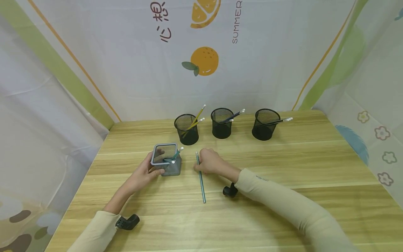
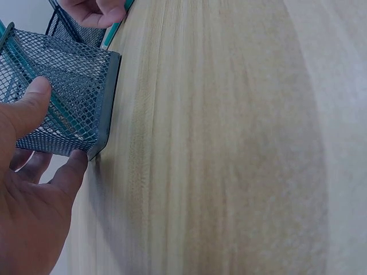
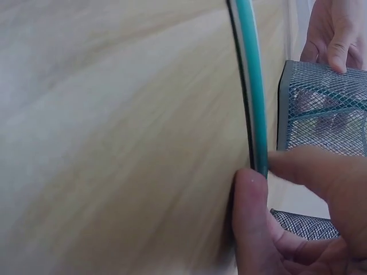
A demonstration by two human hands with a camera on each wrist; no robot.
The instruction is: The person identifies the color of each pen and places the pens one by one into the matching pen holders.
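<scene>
My left hand [image 1: 142,177] holds a square grey mesh pencil holder [image 1: 171,170], thumb on its near side and fingers round its left. Green pencils [image 1: 177,154] lean inside, their white eraser ends over the rim. A loose green pencil [image 1: 202,187] lies to the right of the holder, roughly along the view, close above or on the table. Near its eraser end my right hand [image 1: 211,161] pinches it between thumb and finger. In the right wrist view, the pencil [image 3: 252,86] passes between the fingertips, apart from the holder [image 3: 321,109].
Along the back stand three round black mesh holders: one with yellow pencils [image 1: 188,138], one with dark blue pencils [image 1: 221,131], one with black pencils [image 1: 263,133]. The wooden table [image 1: 283,217] meets a printed curtain [image 1: 252,80] behind them.
</scene>
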